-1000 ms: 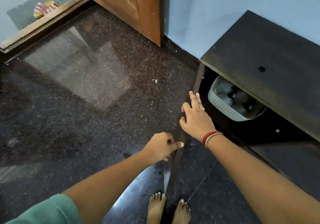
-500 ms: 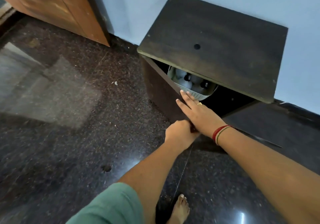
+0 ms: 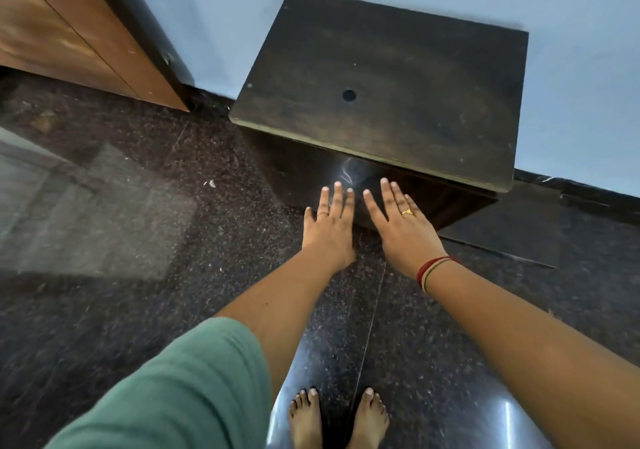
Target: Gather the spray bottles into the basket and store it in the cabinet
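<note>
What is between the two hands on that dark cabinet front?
In the head view, only a narrow strip of the bare cabinet door, with a glare spot on it, separates the flat left hand from the right hand.

One dark wooden cabinet (image 3: 381, 81) fills the upper centre of the frame. Two hands, the left hand (image 3: 329, 228) and the right hand (image 3: 403, 232), lie at centre; two bare feet (image 3: 337, 417) stand at bottom centre; one red bangle (image 3: 431, 270) sits centre right.
</note>
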